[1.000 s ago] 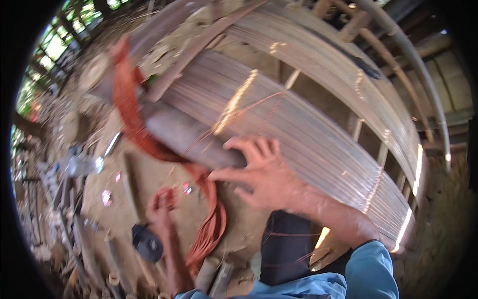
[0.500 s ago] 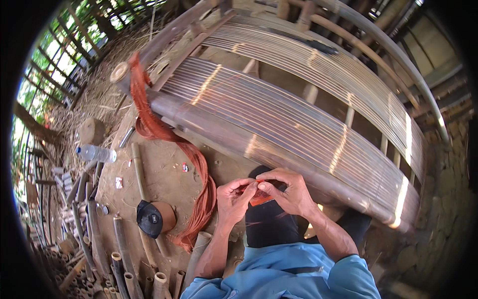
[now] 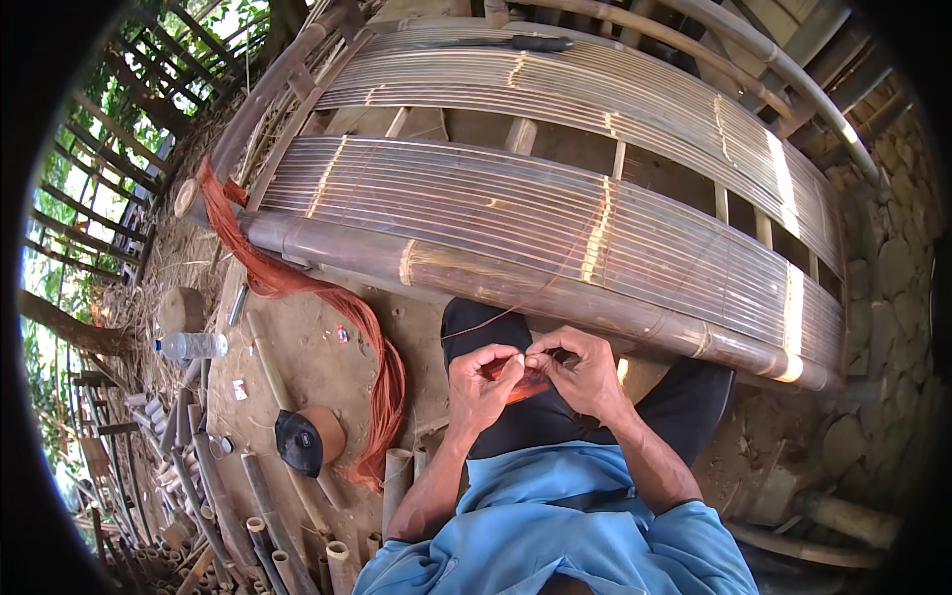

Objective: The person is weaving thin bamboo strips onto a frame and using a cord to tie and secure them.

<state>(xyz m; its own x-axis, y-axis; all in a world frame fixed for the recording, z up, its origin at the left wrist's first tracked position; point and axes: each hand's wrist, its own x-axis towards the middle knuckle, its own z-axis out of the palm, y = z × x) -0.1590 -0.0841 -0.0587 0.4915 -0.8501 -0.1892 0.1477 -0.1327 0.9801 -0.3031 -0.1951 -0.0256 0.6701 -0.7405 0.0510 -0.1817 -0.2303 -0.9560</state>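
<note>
My left hand (image 3: 483, 385) and my right hand (image 3: 582, 375) meet above my lap, fingertips pinched closely together. A shiny orange-red piece (image 3: 527, 388), thin and packet-like, shows below and between the fingers. My left fingers are closed on it; its exact kind is unclear. Whatever my right thumb and forefinger pinch is too small to make out. A fine reddish thread (image 3: 496, 319) curves over my knee in front of the hands toward the slatted bamboo bench. To the left, a long bundle of rust-red fibre strands (image 3: 374, 342) drapes from the bench's front pole to the ground.
The bamboo bench (image 3: 476, 193) spans the front, a dark-handled long tool (image 3: 542, 44) on its far slats. At left are a water bottle (image 3: 195, 345), a dark cap (image 3: 297, 443) against a round brown object (image 3: 325, 432), and several cut bamboo lengths (image 3: 399, 486).
The view has shifted, so the bench sits higher and further left. My hands stay together at the orange-red piece, which shows less below the fingers. The thread over my knee is now distinct.
</note>
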